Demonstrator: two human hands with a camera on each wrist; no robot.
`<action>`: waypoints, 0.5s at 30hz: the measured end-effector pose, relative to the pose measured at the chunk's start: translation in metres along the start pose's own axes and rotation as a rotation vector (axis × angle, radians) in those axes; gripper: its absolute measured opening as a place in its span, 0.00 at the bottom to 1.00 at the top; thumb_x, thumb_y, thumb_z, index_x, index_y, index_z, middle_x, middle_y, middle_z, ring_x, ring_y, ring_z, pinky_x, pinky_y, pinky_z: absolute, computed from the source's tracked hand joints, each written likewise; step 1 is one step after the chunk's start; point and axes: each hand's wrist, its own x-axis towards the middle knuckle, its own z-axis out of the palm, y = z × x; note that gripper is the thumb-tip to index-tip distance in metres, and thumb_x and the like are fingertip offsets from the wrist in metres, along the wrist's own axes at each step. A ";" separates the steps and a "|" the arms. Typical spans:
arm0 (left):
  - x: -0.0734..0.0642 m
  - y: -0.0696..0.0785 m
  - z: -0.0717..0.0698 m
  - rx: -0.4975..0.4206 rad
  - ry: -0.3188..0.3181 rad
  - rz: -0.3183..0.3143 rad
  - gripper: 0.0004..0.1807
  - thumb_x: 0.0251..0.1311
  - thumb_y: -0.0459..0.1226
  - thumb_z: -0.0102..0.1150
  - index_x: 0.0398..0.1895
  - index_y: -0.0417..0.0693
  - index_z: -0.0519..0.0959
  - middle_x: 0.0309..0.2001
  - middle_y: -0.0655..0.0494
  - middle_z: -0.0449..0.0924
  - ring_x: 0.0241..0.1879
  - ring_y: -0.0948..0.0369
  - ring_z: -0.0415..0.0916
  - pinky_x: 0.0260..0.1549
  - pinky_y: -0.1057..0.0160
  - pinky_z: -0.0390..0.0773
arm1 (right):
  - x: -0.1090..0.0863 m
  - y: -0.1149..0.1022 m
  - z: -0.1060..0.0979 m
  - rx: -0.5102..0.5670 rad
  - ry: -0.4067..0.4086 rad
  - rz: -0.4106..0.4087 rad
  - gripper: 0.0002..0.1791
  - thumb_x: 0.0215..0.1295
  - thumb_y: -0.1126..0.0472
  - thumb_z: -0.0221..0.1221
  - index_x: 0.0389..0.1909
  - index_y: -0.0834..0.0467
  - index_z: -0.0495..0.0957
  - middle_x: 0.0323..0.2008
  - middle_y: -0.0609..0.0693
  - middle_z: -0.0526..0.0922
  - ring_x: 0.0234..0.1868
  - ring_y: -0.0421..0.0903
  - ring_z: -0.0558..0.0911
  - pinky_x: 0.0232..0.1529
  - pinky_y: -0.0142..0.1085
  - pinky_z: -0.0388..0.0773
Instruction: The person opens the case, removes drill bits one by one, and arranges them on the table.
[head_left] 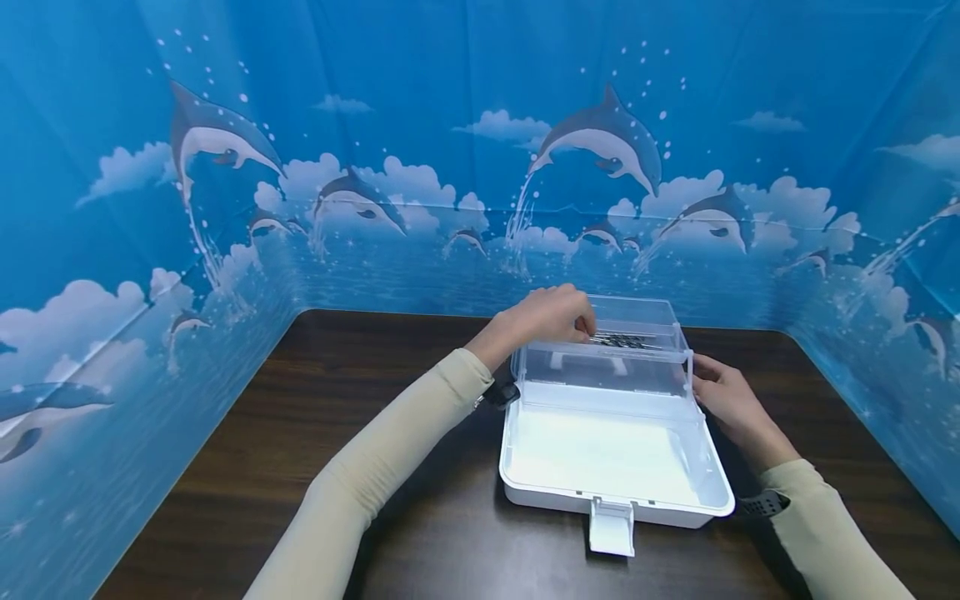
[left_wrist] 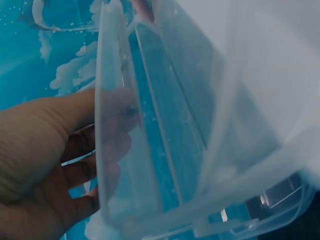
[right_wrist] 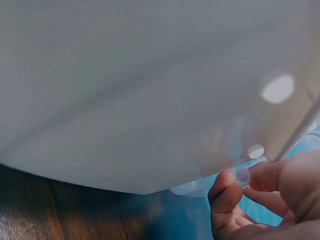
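Note:
A white plastic storage box (head_left: 600, 442) stands on the dark table with its clear lid (head_left: 645, 317) raised at the back. At the lid's upper left, my left hand (head_left: 551, 315) grips with curled fingers; its fingertips show dimly through the translucent wall (left_wrist: 132, 170) in the left wrist view. Beside these fingertips, slim dark and pale streaks (head_left: 626, 340) lie in the lid's narrow compartment. My right hand (head_left: 727, 400) is at the back right corner. In the right wrist view its thumb and finger pinch a small clear plastic edge (right_wrist: 243, 175).
The box's front latch (head_left: 612, 527) hangs down over the table (head_left: 420, 517). Blue dolphin-print curtains (head_left: 420, 100) enclose the table behind and at both sides. Dark bands, one a watch (head_left: 501, 392), circle both wrists.

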 end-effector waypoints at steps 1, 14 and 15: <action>-0.002 -0.001 -0.002 -0.016 -0.002 0.019 0.08 0.60 0.39 0.59 0.41 0.54 0.84 0.35 0.67 0.78 0.31 0.71 0.71 0.31 0.70 0.71 | 0.001 0.000 0.001 0.012 0.001 -0.003 0.36 0.69 0.47 0.49 0.71 0.59 0.50 0.63 0.68 0.59 0.57 0.65 0.66 0.49 0.59 0.66; -0.047 -0.029 -0.034 -0.064 0.155 -0.001 0.11 0.61 0.37 0.51 0.35 0.51 0.85 0.25 0.62 0.75 0.21 0.63 0.64 0.24 0.66 0.63 | -0.003 0.002 0.002 0.063 0.011 -0.018 0.38 0.69 0.45 0.48 0.71 0.61 0.49 0.65 0.70 0.54 0.59 0.67 0.63 0.50 0.58 0.65; -0.053 -0.035 -0.035 -0.078 0.181 -0.025 0.11 0.61 0.37 0.51 0.36 0.51 0.85 0.28 0.63 0.77 0.23 0.63 0.66 0.25 0.66 0.65 | -0.004 0.002 0.003 0.065 0.012 -0.018 0.38 0.69 0.45 0.48 0.71 0.61 0.49 0.64 0.70 0.54 0.59 0.67 0.63 0.50 0.58 0.65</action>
